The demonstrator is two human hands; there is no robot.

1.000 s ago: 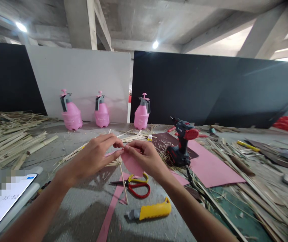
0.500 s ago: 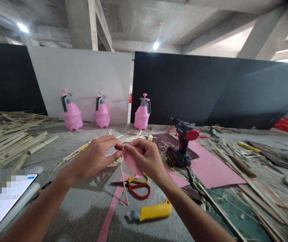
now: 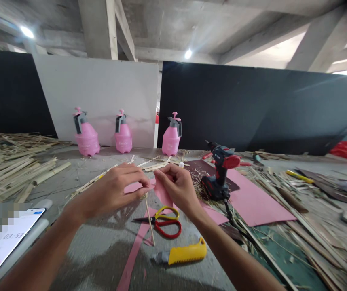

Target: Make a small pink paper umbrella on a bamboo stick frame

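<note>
My left hand (image 3: 113,192) and my right hand (image 3: 176,188) meet above the concrete table, pinching a piece of pink paper (image 3: 163,195) between them. One part of the paper sticks out to the left of the fingertips. A thin bamboo stick (image 3: 149,220) runs down from the fingers of my left hand, and its top is hidden behind them. Below my hands lie red-and-yellow scissors (image 3: 167,224), and nearer me lies a yellow utility knife (image 3: 185,254). Neither hand touches these tools.
A red-and-black cordless drill (image 3: 220,171) stands on a dark board right of my hands, beside a pink sheet (image 3: 258,200). Bamboo strips (image 3: 15,169) are heaped at left. Several pink pump sprayers (image 3: 123,137) stand at the back. A phone (image 3: 6,242) lies at lower left.
The pink paper has shifted between my fingers and now extends further left past them. My right hand has moved slightly up and to the right.
</note>
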